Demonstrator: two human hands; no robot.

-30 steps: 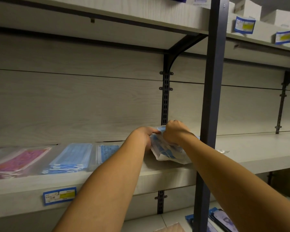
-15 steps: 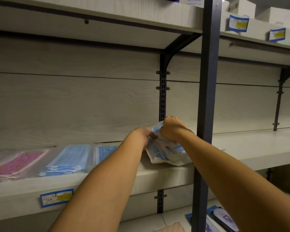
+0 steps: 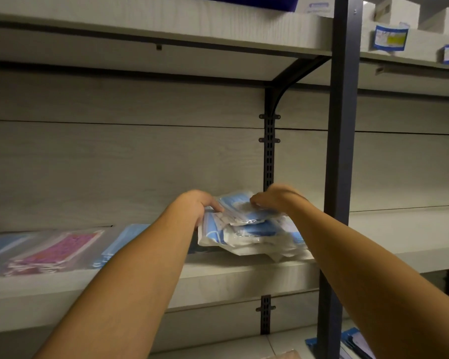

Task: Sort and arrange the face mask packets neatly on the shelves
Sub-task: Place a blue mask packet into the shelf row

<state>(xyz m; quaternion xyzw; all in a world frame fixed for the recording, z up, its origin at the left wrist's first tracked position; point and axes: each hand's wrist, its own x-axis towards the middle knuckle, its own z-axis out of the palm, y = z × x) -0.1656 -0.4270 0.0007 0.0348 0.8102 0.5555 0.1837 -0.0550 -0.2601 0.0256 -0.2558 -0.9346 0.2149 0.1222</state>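
Labels (image 3: 391, 38) on upper shelf (image 3: 425, 51), apparently yellow-and-blue, writing unreadable.

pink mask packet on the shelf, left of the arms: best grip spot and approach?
Probably the near short edge of the pink mask packet, approached from the front of the shelf. It lies flat, angled with one end toward the shelf lip, so a pinch there could slide it out. Blue packets lie close on its right, crowding a side grasp. Motion blur hides the exact edges.

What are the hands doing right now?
Left hand: holding the left side of the stack of mask packets.
Right hand: fingers curled on the top packet.
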